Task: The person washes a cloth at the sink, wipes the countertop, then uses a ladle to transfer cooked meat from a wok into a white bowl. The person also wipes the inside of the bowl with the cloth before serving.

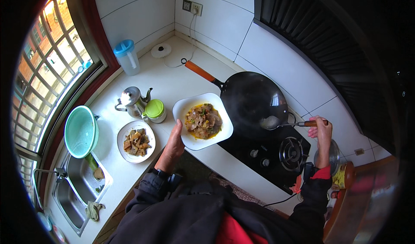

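Note:
My left hand (175,143) grips the left rim of a square white bowl (223,134), thumb on the edge. Cooked meat (203,121) with green bits lies in yellowish oily sauce inside it. The bowl is held in front of a black wok (251,98) with an orange-brown handle (199,70). My right hand (320,129) is closed around the wooden handle of a metal ladle (270,123). The ladle's head is over the wok's near right side and looks wet. No food is plain in the wok, whose lower edge the bowl partly covers.
A black gas hob (256,156) carries the wok and a bare burner (293,153). On the counter are a plate of food (136,158), a steel kettle (129,96), a green-lidded jar (155,112), a plastic jug (129,62) and a turquoise basket (79,132) beside the double sink (81,172).

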Tool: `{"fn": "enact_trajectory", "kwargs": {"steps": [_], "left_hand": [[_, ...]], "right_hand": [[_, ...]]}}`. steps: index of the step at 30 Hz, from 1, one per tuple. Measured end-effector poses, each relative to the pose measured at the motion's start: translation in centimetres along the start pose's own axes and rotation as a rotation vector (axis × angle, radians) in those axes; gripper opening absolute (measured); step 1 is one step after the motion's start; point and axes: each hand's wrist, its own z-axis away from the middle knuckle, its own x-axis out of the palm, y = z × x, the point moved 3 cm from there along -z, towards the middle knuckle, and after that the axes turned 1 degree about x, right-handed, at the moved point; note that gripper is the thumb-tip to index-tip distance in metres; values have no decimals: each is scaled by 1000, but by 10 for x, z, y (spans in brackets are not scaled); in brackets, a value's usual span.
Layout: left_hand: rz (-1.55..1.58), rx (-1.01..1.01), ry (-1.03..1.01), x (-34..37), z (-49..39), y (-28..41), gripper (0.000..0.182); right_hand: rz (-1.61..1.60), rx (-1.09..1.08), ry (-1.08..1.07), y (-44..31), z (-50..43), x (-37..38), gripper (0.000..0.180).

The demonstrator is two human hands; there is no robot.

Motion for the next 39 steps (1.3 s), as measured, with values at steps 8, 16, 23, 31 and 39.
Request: {"fn": "enact_trajectory", "kwargs": {"steps": [8, 16, 23, 31, 39], "left_hand": [[-25, 5, -8, 11, 3, 0, 66], [-21, -21, 12, 9, -6, -12, 69], [-49, -44, -3, 15, -16, -11, 69], [-122, -36, 22, 31, -18, 4, 71], [-32, -61, -71, 30, -33, -4, 70]], "right_hand": [[-341, -128, -236, 12, -21, 87, 33], [-33, -11, -69, -13, 7, 5, 38], [-318, 38, 59, 69, 49, 51, 37], [-786, 133, 117, 108, 55, 162, 39], [-785, -129, -9, 48, 60, 128, 39]]}}
